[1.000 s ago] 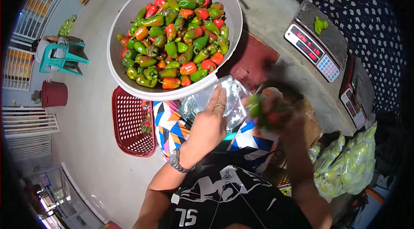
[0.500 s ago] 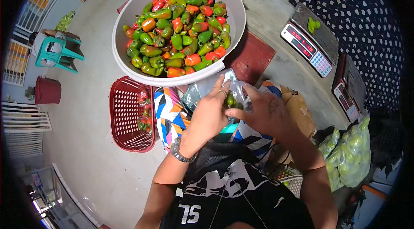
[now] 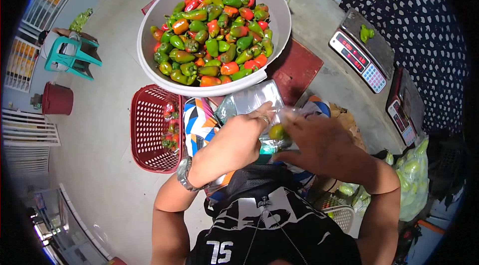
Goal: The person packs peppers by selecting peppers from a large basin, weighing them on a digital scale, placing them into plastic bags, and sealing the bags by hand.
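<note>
My left hand (image 3: 239,137), with a watch on its wrist and a ring, reaches over a stack of clear plastic bags (image 3: 252,99) on my lap, fingers bent at a bag's edge. Facing it, my right hand (image 3: 317,140) is slightly blurred, its thumb apart from the fingers, which touch the clear bag. Between the two hands a green pepper (image 3: 277,132) shows through the plastic. Just beyond, a large pale tub (image 3: 144,48) is tilted and holds many red and green peppers (image 3: 212,45).
Left of my lap stands a red perforated basket (image 3: 142,130) with bagged peppers (image 3: 170,125). At right are a scale (image 3: 357,58) with green peppers on it, a second scale (image 3: 401,115) and bagged green produce (image 3: 413,180). A teal chair (image 3: 70,58) stands far left.
The right hand brought peppers over from the right to the bag at the left hand. Both hands then shifted slightly, and the view moved a little.
</note>
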The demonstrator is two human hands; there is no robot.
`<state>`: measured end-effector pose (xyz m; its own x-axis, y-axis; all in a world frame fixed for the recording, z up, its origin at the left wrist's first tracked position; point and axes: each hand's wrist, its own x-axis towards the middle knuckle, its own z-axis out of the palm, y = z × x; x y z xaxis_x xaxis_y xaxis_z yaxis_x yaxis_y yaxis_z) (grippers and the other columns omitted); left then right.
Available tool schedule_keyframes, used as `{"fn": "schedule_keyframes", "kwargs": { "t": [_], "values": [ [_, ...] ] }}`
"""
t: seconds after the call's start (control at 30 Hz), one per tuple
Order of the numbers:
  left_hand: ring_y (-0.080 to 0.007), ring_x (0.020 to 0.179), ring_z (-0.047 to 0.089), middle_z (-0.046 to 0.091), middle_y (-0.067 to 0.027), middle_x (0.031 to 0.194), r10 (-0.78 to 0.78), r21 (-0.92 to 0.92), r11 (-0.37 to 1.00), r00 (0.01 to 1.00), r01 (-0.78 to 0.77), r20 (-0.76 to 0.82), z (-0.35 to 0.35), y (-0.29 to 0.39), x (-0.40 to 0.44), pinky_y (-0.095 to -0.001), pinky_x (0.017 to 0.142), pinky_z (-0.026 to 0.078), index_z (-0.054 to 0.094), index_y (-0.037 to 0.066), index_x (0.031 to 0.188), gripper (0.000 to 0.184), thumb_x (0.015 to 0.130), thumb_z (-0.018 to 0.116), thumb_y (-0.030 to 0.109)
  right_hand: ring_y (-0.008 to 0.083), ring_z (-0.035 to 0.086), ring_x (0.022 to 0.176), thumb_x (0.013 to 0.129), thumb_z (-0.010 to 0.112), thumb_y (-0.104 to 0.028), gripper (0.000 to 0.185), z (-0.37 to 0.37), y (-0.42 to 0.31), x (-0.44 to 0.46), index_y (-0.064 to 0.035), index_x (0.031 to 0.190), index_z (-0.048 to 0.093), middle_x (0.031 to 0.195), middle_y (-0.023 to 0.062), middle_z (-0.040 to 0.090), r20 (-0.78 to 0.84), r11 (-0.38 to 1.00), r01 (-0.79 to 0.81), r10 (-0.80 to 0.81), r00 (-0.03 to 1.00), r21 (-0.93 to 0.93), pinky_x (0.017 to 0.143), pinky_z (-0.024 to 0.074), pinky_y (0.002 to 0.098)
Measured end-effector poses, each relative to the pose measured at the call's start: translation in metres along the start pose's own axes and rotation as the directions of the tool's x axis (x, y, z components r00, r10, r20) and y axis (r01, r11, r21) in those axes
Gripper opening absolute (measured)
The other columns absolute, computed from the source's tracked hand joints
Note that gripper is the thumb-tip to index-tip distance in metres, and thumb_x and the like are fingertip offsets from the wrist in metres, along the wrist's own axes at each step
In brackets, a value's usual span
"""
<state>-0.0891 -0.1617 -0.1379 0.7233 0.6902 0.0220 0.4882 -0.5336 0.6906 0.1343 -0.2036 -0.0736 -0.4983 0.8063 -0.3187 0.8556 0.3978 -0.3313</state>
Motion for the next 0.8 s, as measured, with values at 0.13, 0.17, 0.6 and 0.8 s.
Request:
{"fn": "schedule_keyframes", "kwargs": {
  "t": [0.13,0.17,0.6,0.8],
  "values": [
    [-0.0463,0.096,0.069,0.056,-0.0288,0.14,-0.06,-0.15,0.987,0.998,0.062,0.016,-0.039,0.016,-0.006,-0.0484,0.091,0.057,0.064,-0.006,0.124,0.056,0.069,0.057,-0.011,0.0315,0.063,0.118,0.091,0.067,-0.054,0.062,-0.006,0.008,0.009,0.0019,0.118,0.067,0.137,0.0175,0.061,-0.008,0.997,0.076,-0.077,0.997,-0.032,0.096,0.0517,0.0434],
    [-0.0457,0.101,0.068,0.057,-0.0287,0.14,-0.062,-0.116,0.991,0.998,0.063,0.009,-0.035,0.011,-0.005,-0.0463,0.093,0.057,0.061,-0.007,0.131,0.062,0.068,0.057,-0.01,0.0306,0.063,0.118,0.091,0.067,-0.056,0.062,-0.008,0.008,0.008,0.0015,0.114,0.069,0.136,0.0166,0.061,-0.08,0.996,0.086,-0.089,0.993,-0.04,0.096,0.0519,0.0433],
    [-0.0437,0.111,0.066,0.058,-0.0289,0.139,-0.155,-0.024,0.988,0.985,0.154,-0.074,-0.046,0.006,-0.006,-0.0438,0.1,0.054,0.06,-0.008,0.133,0.065,0.068,0.058,-0.011,0.0247,0.047,0.138,0.087,0.073,-0.049,0.048,-0.011,0.012,0.022,-0.0016,0.095,0.078,0.144,0.015,0.056,-0.099,0.95,0.207,-0.235,0.967,-0.233,0.114,0.0356,0.0473],
    [-0.0422,0.108,0.067,0.055,-0.0259,0.144,-0.141,-0.08,0.988,0.981,0.131,-0.132,-0.048,0.008,-0.013,-0.0444,0.093,0.057,0.061,-0.007,0.133,0.064,0.069,0.054,-0.01,0.0261,0.059,0.126,0.082,0.078,-0.048,0.047,-0.025,0.008,0.02,-0.0024,0.094,0.077,0.129,0.0146,0.067,-0.278,0.956,0.247,-0.283,0.918,-0.157,0.111,0.0402,0.0462]
  ]
}}
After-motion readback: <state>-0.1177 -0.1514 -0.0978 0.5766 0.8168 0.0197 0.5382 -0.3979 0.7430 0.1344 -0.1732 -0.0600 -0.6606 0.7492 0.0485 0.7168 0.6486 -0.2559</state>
